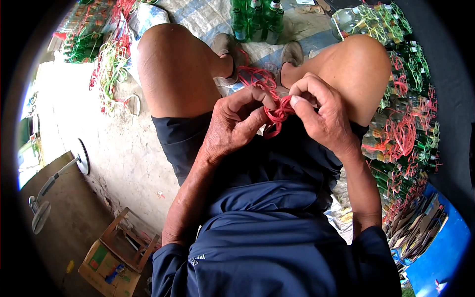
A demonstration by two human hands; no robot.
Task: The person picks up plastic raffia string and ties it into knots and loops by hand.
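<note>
Both hands meet over my lap at a bunch of red plastic cord (278, 115) that is looped and knotted together. My left hand (237, 119) pinches the left side of the knot between thumb and fingers. On the other side, my right hand (321, 109) grips the cord with thumb and bent forefinger. Loose strands of the same cord trail up between my knees toward the floor. Several green glass bottles (257, 24) stand upright close together beyond my shoes.
Many bottles bound with red and green cord (403, 128) are stacked along the right. Green and white cords (113, 69) lie at the upper left. A cardboard box (106, 270), a wooden stool (131, 237) and a standing fan (42, 215) are lower left. Flattened cardboard (418, 230) leans at lower right.
</note>
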